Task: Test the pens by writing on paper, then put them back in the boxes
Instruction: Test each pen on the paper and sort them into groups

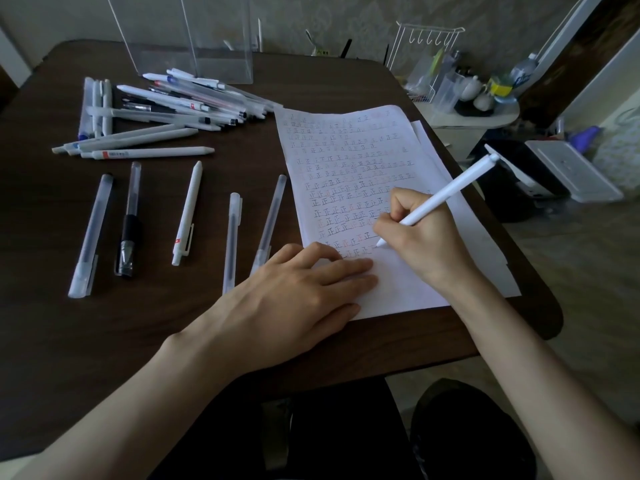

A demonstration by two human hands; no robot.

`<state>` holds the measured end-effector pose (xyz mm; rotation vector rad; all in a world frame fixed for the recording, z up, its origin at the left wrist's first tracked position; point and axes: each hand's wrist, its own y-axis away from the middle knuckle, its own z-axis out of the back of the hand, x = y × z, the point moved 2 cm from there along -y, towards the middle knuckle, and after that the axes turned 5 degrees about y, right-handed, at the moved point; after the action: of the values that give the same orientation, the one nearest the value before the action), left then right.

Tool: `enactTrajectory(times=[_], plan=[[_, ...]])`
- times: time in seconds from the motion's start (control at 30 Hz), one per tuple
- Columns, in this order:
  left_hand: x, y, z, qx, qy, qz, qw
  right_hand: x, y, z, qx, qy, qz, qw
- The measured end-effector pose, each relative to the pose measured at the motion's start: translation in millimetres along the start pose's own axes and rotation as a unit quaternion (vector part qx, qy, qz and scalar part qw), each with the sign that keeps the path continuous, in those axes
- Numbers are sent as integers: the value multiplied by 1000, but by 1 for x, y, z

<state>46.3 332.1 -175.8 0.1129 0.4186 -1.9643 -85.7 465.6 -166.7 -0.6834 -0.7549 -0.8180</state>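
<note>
A dark wooden table point(104, 341) seen from above. A sheet of paper point(346, 150) lies along its right edge on top of other sheets, filled with rows of the Chinese character 正 in black, red and pale blue ink. The right hand point(415, 237) grips a white pen point(446, 194), fingers curled round the barrel and the tip touching the paper low on the page. The left hand point(294, 292) rests flat on the paper's near left corner, fingers straight. Left of the paper lies a row of five pens point(187, 213). A heap of pens point(180, 98) lies toward the far left corner. Some carry red labels, with print too small to read. Clear plastic boxes point(221, 46) stand upright at the far edge.
</note>
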Motion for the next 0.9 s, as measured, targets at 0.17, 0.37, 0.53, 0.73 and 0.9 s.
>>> enactTrajectory(times=[0.17, 0.37, 0.53, 0.73, 0.9], plan=[[0, 0, -1, 0, 0, 3, 1000, 1, 1, 1, 7, 7, -6, 1000], [0, 0, 0, -3, 6, 5, 1000, 0, 1, -1, 25, -1, -14, 1000], [1, 0, 0, 5, 8, 9, 1000, 3, 2, -1, 10, -1, -9, 1000], [7, 2, 7, -17, 39, 20, 999, 8, 5, 3, -1, -29, -1, 1000], [17, 7, 19, -76, 107, 99, 986, 4, 3, 1, 39, -39, 14, 998]])
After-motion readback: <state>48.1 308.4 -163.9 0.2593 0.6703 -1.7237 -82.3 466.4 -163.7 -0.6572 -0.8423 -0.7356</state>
